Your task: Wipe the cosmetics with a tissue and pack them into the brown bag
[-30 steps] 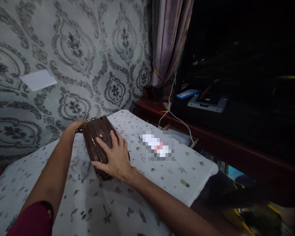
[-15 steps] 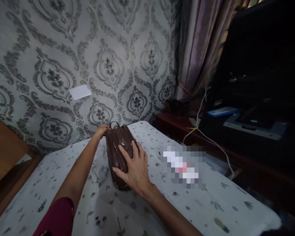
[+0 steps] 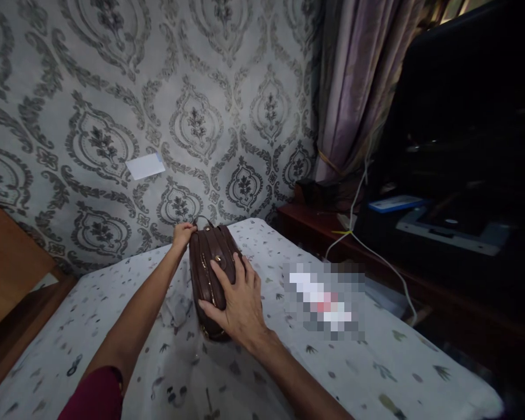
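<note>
A dark brown leather handbag [image 3: 207,286] with gold-coloured zips and a round stud lies on the patterned sheet. Its thin handle [image 3: 203,220] arches up at the far end. At the bag's far left corner is my left hand [image 3: 184,235], its fingers pinched together; what they grip is too small to make out. My right hand [image 3: 240,297] rests on the bag's top and right side with the fingers spread, thumb towards the near left. Crumpled pale cloth [image 3: 175,303] lies just left of the bag.
The white printed sheet [image 3: 367,373] reaches to the patterned wall [image 3: 227,105]. A blurred-out patch [image 3: 326,300] covers something right of the bag. Farther right are a white cable [image 3: 385,254], a dark red ledge [image 3: 297,219] and a large black screen [image 3: 464,116]. Brown wooden furniture [image 3: 13,262] stands left.
The view has shifted slightly. My left hand stays at the bag's far corner and has turned a little; the handle tilts slightly. My right hand keeps its place on the bag.
</note>
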A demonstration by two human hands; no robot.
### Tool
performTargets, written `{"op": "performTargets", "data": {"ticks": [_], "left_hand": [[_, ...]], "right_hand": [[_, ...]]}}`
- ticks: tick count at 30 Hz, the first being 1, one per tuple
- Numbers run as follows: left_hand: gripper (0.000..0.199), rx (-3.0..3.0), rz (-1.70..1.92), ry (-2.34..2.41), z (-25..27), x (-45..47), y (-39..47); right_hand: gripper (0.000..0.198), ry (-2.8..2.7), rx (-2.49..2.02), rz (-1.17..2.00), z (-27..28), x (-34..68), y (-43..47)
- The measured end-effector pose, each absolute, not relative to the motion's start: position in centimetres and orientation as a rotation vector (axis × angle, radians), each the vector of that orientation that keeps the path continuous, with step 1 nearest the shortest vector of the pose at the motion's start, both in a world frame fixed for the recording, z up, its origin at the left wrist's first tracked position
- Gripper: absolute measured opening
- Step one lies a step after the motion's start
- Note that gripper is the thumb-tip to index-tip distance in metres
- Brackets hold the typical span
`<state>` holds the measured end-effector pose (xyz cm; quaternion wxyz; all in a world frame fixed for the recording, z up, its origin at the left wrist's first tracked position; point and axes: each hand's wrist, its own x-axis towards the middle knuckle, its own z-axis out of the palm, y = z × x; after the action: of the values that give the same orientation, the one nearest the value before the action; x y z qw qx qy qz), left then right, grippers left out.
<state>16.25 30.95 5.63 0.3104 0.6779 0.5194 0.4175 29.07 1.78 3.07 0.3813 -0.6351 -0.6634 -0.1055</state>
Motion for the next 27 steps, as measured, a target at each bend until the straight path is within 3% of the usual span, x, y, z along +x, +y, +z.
{"op": "performTargets", "data": {"ticks": [18,23,27], "left_hand": [[0.033,1.859,0.448,1.560,11.1,20.2,31.4],[0.028,1.931,0.314,1.537,10.6,22.5,32.1],[0.036,1.952,0.363,1.500,9.7,23.3,32.4]], "right_hand": [[0.079,-1.689,-1.597,-0.191,3.5,29.1,1.4],[0.079,-1.695,-1.604,-0.139,3.8,29.2,1.2],[0.078,-1.690,-1.605,-0.125,3.9,29.2,1.1]]}}
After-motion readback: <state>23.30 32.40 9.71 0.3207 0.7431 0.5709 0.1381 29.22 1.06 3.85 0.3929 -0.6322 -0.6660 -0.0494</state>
